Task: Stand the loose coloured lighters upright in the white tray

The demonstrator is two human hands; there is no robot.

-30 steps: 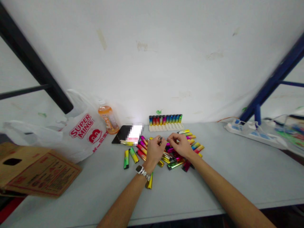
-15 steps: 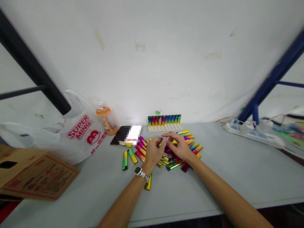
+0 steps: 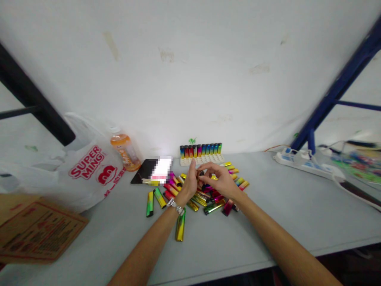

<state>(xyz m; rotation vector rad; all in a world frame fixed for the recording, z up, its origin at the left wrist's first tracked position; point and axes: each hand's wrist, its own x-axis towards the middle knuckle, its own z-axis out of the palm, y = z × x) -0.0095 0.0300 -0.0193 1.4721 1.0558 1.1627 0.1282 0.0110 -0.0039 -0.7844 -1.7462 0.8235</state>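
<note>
My left hand (image 3: 188, 183) and my right hand (image 3: 218, 180) meet above a heap of shiny multicoloured lighters (image 3: 208, 196) on the grey table (image 3: 268, 214). Between their fingertips they pinch one small lighter (image 3: 201, 173), its dark top showing. Behind the hands, a white tray (image 3: 202, 159) by the wall holds a row of upright lighters (image 3: 201, 149). Loose lighters lie to the left (image 3: 149, 203) and near my left wrist (image 3: 180, 225), which wears a metal watch.
A white plastic bag (image 3: 89, 171) printed SUPER MING and an orange drink bottle (image 3: 124, 149) stand at the left. A cardboard box (image 3: 38, 232) lies at the near left. A dark phone (image 3: 149, 174) lies by the wall. A white power strip (image 3: 300, 161) sits right.
Both hands have drawn closer together and risen slightly over the heap, with the small lighter between them. The view has shifted a little to the right.
</note>
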